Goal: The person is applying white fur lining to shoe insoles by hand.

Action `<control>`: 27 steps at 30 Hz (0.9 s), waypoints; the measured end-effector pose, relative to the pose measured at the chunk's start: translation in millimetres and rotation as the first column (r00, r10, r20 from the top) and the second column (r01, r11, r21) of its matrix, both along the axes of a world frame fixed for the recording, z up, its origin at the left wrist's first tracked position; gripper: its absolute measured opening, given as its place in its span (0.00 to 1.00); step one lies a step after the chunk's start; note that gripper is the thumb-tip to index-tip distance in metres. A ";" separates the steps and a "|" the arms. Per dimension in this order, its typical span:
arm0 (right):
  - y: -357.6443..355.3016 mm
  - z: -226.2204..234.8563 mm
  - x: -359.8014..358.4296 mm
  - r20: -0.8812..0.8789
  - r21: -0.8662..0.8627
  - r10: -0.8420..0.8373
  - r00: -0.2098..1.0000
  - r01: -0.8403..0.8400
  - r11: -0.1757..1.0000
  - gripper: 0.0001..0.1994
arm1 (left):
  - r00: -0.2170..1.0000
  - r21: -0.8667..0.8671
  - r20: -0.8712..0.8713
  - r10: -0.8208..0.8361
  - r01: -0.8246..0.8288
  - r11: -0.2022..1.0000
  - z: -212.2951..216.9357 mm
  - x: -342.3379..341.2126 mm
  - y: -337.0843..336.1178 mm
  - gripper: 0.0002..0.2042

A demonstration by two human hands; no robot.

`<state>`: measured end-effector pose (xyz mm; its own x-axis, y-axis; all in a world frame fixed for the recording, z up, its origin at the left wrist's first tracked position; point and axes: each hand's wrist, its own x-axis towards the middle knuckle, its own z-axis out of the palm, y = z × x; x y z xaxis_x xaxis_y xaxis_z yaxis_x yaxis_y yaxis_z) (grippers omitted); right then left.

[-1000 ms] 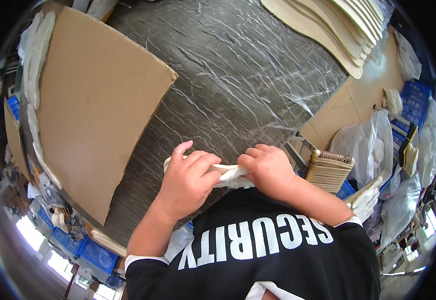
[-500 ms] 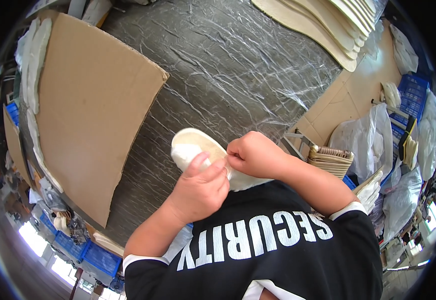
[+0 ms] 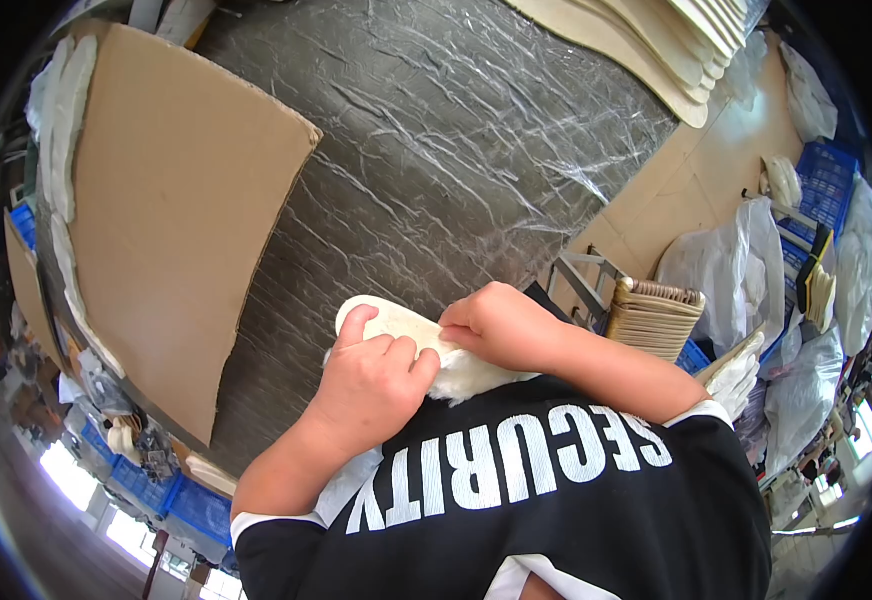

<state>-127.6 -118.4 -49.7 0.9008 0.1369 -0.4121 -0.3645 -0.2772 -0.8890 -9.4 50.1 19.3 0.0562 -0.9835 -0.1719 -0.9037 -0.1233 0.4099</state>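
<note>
Just in front of my black shirt I hold a cream insole-shaped piece [image 3: 401, 319] with rounded ends. White fluffy fleece [image 3: 471, 377] shows along its near side, below my fingers. My left hand [image 3: 368, 385] is closed around the left part, one finger bent over the far rim and the others curled on the near side. With its fingertips pinched together, my right hand [image 3: 504, 325] grips the far edge farther right. The right end of the piece is partly hidden under that hand.
Wrinkled clear film covers the dark table [image 3: 386, 200]. A large cardboard sheet [image 3: 181, 220] lies at left, and stacked cream insole-shaped pieces [image 3: 646, 45] at the far right corner. Right of the table stand a woven stool [image 3: 656, 318], plastic bags [image 3: 726, 270] and a blue crate [image 3: 826, 185].
The piece has tilted and come slightly nearer to me. My left fingers have shifted onto its far rim. Fleece that bulged over the left end now shows along the near side.
</note>
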 end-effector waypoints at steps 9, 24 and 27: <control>-10.6 7.5 -25.6 -0.039 0.469 0.075 0.996 -0.048 0.882 0.23 | 0.992 -0.063 -0.100 0.074 -0.080 0.995 4.9 0.4 -1.1 0.06; -9.6 24.0 -16.5 -0.142 0.089 0.428 0.893 -0.419 0.904 0.16 | 0.950 -0.059 -0.311 0.042 -0.064 0.996 -1.2 2.0 3.1 0.07; -13.2 24.7 -19.2 -0.128 0.093 0.429 0.894 -0.420 0.903 0.16 | 0.945 -0.043 -0.313 0.097 -0.116 0.992 2.1 -0.9 0.8 0.07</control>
<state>-146.8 -131.6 -25.0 0.6841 0.5224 -0.5090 -0.3476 -0.3800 -0.8572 -10.2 50.9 21.4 0.1143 -0.9837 -0.1388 -0.7136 -0.1785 0.6774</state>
